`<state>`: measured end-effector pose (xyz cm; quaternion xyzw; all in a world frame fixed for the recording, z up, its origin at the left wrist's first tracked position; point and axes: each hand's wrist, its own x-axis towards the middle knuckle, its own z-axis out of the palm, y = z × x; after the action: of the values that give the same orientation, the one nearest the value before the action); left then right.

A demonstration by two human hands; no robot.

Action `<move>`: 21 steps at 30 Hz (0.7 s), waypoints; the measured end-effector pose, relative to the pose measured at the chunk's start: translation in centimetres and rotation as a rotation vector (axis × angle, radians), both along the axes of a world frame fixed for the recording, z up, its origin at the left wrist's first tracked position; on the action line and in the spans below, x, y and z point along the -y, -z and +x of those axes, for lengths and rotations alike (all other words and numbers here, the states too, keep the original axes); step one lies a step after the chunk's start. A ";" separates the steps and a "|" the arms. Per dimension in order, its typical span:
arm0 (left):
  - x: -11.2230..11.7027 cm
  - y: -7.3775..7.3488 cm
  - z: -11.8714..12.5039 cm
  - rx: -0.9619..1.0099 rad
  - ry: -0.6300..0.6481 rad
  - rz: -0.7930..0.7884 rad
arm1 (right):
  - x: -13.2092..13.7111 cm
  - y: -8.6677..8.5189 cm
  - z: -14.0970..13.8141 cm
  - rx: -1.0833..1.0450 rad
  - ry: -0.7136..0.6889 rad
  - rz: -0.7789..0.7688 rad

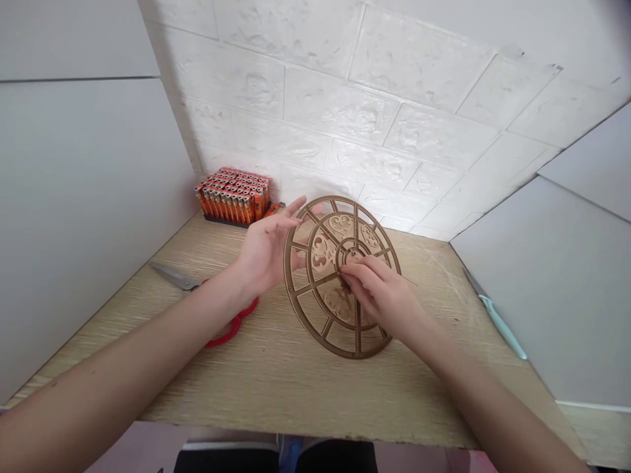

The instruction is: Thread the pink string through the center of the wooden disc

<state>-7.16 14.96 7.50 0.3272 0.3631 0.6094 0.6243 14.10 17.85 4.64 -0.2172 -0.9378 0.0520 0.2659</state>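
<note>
A round brown wooden fretwork disc (320, 309) with carved spokes and heart-shaped cut-outs stands tilted on the table. My left hand (266, 253) is behind its left rim, fingers stretched out and resting against the back of the disc. My right hand (382, 292) lies on the front of the disc, fingertips pinched together at its small central hub (351, 255).
A tray of orange lighters (234, 196) stands at the back left by the white brick wall. Red-handled scissors (197, 289) lie on the wooden table (296, 387) under my left forearm. A pale green-handled tool (500, 322) leans at the right panel.
</note>
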 end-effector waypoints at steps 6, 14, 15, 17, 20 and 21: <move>-0.2 0.8 -0.1 0.051 -0.012 0.006 | 0.3 0.7 -0.2 -0.088 -0.015 0.097; -1.2 3.6 1.3 -0.123 0.119 -0.102 | 1.4 0.0 -0.6 -0.050 -0.043 0.125; -1.2 3.6 1.4 -0.126 0.123 -0.111 | 1.5 0.0 -0.6 -0.047 -0.039 0.121; -1.0 3.6 1.3 -0.126 0.146 -0.136 | 1.4 0.0 -0.6 -0.047 -0.036 0.107; -0.5 3.4 1.1 -0.098 0.183 -0.202 | 1.3 -0.1 -0.6 -0.053 -0.036 0.113; -0.4 3.4 1.0 -0.087 0.197 -0.223 | 1.3 -0.2 -0.6 -0.053 -0.034 0.118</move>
<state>-6.13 15.36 4.12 0.3159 0.4212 0.4865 0.6972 13.52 16.59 4.86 -0.1836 -0.9355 0.0067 0.3019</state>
